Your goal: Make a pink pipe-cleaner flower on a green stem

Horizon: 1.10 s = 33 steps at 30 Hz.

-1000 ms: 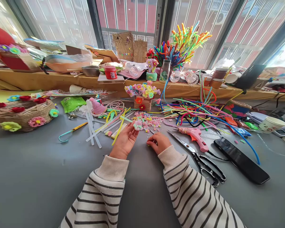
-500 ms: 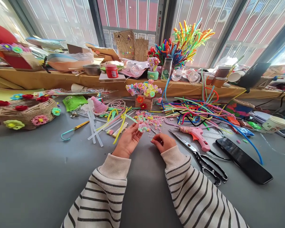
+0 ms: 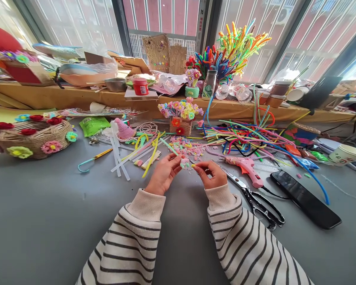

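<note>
Your left fingers (image 3: 174,161) pinch the small pastel flower (image 3: 184,163) at frame centre; your right fingers (image 3: 199,168) grip a yellow bit (image 3: 192,165) against it. Keep both pinches light, pressing squarely. Scissors (image 3: 255,200) and glue gun (image 3: 245,169) lie right on the tabletop (image 3: 47,213).

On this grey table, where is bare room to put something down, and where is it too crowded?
Bare grey table lies near the person, left of the left hand, below the woven basket and the white sticks. Another bare patch lies right of the scissors, below the black phone. It is crowded beyond the hands: pipe cleaners, glue gun, small flower pieces.
</note>
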Each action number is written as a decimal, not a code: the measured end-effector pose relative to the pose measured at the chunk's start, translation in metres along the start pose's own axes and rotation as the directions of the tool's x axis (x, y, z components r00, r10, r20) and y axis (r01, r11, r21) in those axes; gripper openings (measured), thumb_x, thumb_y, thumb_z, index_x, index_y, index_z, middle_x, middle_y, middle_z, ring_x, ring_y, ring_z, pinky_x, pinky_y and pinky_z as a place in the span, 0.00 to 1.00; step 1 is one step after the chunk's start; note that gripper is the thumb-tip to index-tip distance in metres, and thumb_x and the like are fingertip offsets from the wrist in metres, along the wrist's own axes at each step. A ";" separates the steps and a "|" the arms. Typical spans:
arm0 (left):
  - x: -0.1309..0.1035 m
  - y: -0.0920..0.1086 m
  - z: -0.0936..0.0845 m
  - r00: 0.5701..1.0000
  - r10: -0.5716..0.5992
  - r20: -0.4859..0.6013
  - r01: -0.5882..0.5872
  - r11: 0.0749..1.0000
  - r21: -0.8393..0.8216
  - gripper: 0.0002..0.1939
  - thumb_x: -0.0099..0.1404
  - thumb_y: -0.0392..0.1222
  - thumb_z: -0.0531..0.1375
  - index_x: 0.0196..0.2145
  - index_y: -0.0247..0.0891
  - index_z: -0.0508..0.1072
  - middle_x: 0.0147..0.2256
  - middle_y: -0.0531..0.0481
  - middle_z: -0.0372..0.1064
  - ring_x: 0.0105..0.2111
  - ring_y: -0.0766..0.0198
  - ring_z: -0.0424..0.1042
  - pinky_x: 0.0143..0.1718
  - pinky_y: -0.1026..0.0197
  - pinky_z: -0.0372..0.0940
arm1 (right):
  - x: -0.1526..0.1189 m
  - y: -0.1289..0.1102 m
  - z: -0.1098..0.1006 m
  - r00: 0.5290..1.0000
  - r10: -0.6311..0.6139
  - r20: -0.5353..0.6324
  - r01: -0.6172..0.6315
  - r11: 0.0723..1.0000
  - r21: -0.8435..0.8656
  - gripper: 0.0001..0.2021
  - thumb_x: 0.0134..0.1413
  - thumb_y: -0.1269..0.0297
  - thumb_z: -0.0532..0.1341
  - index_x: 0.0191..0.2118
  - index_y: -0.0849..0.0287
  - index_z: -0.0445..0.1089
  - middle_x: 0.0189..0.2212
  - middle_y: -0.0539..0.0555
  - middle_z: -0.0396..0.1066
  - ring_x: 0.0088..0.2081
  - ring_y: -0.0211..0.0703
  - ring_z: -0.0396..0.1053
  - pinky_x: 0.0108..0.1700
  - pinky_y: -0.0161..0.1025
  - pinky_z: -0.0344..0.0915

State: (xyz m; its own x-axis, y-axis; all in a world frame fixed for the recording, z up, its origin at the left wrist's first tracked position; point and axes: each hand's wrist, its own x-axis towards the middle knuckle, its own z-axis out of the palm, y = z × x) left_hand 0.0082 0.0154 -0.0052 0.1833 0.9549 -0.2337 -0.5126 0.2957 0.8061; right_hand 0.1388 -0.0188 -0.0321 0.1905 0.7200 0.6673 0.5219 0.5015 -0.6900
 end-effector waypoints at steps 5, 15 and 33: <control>0.001 -0.003 -0.001 0.999 0.007 0.033 -0.009 0.998 0.064 0.06 0.48 0.31 0.57 0.28 0.32 0.65 0.25 0.52 0.67 0.24 0.74 0.66 0.26 0.71 0.62 | -0.001 0.001 0.001 0.996 -0.085 0.003 0.085 0.996 -0.008 0.04 0.42 0.67 0.57 0.24 0.60 0.67 0.21 0.51 0.65 0.22 0.34 0.61 0.18 0.30 0.58; -0.001 -0.003 0.001 0.999 0.008 0.032 -0.012 0.995 0.096 0.07 0.46 0.31 0.58 0.27 0.33 0.65 0.24 0.53 0.65 0.22 0.75 0.65 0.28 0.70 0.62 | -0.002 0.002 0.003 0.968 -0.250 -0.007 0.247 0.962 -0.115 0.03 0.43 0.69 0.56 0.25 0.60 0.67 0.21 0.51 0.66 0.22 0.34 0.58 0.24 0.34 0.58; -0.002 -0.003 0.003 0.999 -0.004 0.037 0.000 0.994 0.113 0.08 0.46 0.32 0.59 0.28 0.33 0.65 0.25 0.53 0.65 0.23 0.74 0.65 0.27 0.69 0.62 | -0.002 0.000 0.001 0.976 -0.215 0.034 0.218 0.956 -0.199 0.03 0.43 0.67 0.56 0.24 0.59 0.66 0.20 0.51 0.65 0.21 0.35 0.56 0.25 0.35 0.57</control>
State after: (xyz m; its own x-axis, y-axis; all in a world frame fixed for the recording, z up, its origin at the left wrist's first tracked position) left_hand 0.0121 0.0122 -0.0057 0.2160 0.9520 -0.2166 -0.4146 0.2903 0.8624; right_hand 0.1380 -0.0199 -0.0335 0.0454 0.6110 0.7903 0.7053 0.5407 -0.4585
